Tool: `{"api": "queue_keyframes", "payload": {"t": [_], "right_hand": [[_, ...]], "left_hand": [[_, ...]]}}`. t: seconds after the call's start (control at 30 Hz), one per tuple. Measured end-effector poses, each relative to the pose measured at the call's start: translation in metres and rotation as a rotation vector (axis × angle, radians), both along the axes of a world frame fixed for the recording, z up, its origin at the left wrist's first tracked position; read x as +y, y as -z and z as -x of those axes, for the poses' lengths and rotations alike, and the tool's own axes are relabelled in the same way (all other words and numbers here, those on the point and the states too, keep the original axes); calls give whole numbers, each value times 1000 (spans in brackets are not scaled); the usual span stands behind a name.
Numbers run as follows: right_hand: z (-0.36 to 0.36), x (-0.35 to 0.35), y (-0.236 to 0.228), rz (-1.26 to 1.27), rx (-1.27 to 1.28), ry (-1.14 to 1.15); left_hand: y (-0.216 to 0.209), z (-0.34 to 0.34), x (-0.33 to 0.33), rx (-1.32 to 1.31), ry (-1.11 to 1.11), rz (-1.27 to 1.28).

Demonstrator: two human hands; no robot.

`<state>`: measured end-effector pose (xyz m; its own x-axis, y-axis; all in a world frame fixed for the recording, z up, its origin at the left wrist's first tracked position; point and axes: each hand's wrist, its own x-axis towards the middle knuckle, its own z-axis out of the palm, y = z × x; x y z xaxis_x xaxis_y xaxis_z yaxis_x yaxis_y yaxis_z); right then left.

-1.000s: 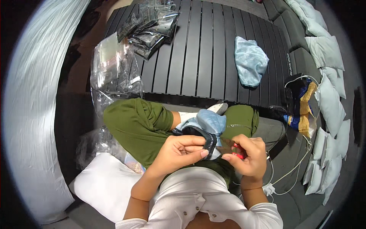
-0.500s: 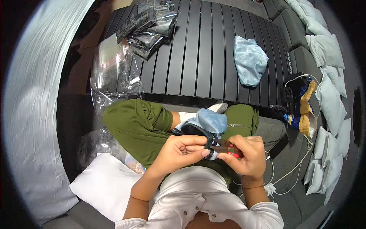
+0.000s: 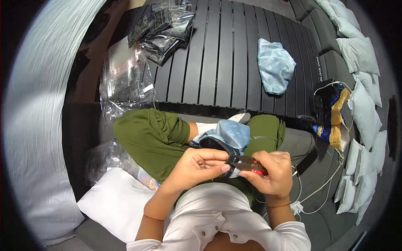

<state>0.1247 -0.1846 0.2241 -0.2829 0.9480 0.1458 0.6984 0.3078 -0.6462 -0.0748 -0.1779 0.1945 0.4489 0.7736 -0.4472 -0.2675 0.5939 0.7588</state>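
A light blue satin fabric piece (image 3: 231, 133) with a dark inside and a dark edge band lies gathered in my lap. My left hand (image 3: 200, 164) is closed, pinching its dark band between thumb and fingers. In my closed right hand (image 3: 272, 170) are small thread snips (image 3: 243, 163) with dark blades and red grips. The blades point left, close to the band by my left fingertips and apart from each other. Whether they touch the band, I cannot tell. My right fingers cover part of the red grips.
Ahead stands a black slatted table (image 3: 224, 54), bearing another light blue satin piece (image 3: 275, 67) and several black packets (image 3: 165, 31). Clear plastic bags (image 3: 125, 79) hang at its left. A white pillow (image 3: 115, 201), white cables (image 3: 297, 207) and several pale cushions (image 3: 364, 108) surround me.
My right hand has shifted slightly right with the snips. My left hand keeps its pinch on the dark band, almost unmoved.
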Motion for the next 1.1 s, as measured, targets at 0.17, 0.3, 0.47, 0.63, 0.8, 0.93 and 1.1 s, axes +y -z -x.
{"api": "queue_keyframes", "payload": {"t": [0.17, 0.3, 0.47, 0.63, 0.8, 0.93, 1.1], "right_hand": [[-2, 0, 5, 11, 18, 3], [-7, 4, 6, -28, 8, -119], [-13, -1, 13, -98, 228, 104], [-13, -3, 17, 44, 425, 236], [-2, -6, 23, 152, 528, 189], [5, -6, 24, 122, 615, 200], [8, -12, 17, 251, 589, 225]], "left_hand": [[0, -1, 1, 15, 3, -40], [-1, -1, -1, 25, 31, -35], [5, 1, -3, -28, 23, -43], [2, -2, 0, -22, 17, -11], [3, -8, -1, 4, -14, -10], [2, -8, -1, -22, -36, 20], [1, -7, 0, -31, -21, 35]]}}
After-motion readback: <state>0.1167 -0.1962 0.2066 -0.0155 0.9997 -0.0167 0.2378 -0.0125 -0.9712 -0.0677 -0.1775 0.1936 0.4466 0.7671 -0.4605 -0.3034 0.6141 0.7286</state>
